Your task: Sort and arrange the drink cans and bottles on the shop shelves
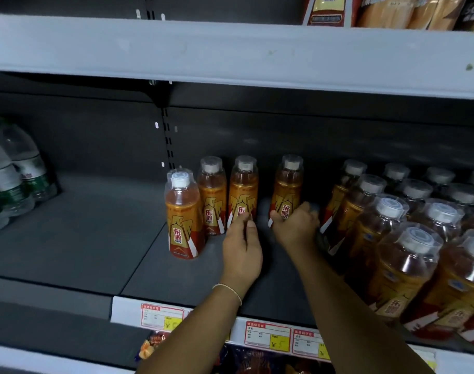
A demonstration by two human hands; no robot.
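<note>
Obs. from beside the person at the shop rack

Upper shelf: pale grey front edge across the top. Snack bags stand on it at far R, only their lower parts in sight.

Middle shelf: dark grey deck, dark back panel w/ a slotted upright.

R block of btls: packed rows running front to back, btls touching. Each holds amber liquid, w/ an orange/red lbl and a white cap under a clear overcap.

Water btls: far L of the same deck, clear contents, green/white lbls, well apart from the orange drinks.

Four loose btls of the same orange drink stand upright mid-deck:
- front btl: leftmost, nearest the shelf edge
- 2nd btl: just behind it, to the R
- 3rd btl: just beside the 2nd
- 4th btl: a gap away from the 3rd, near the R block

L hand: back of hand upward, fingertips against the lower lbl of the 3rd btl. Blurred, so cannot tell if the fingers close round it.

R hand: thumb on the L side of the 4th btl, fingers curled round its R side, clamped low on it. Btl base is hidden by the hand.

Price tags: red-bordered w/ yellow boxes, on the white strip at the shelf front, below the arms.

Bracelet: thin, pale, on the L wrist
</note>
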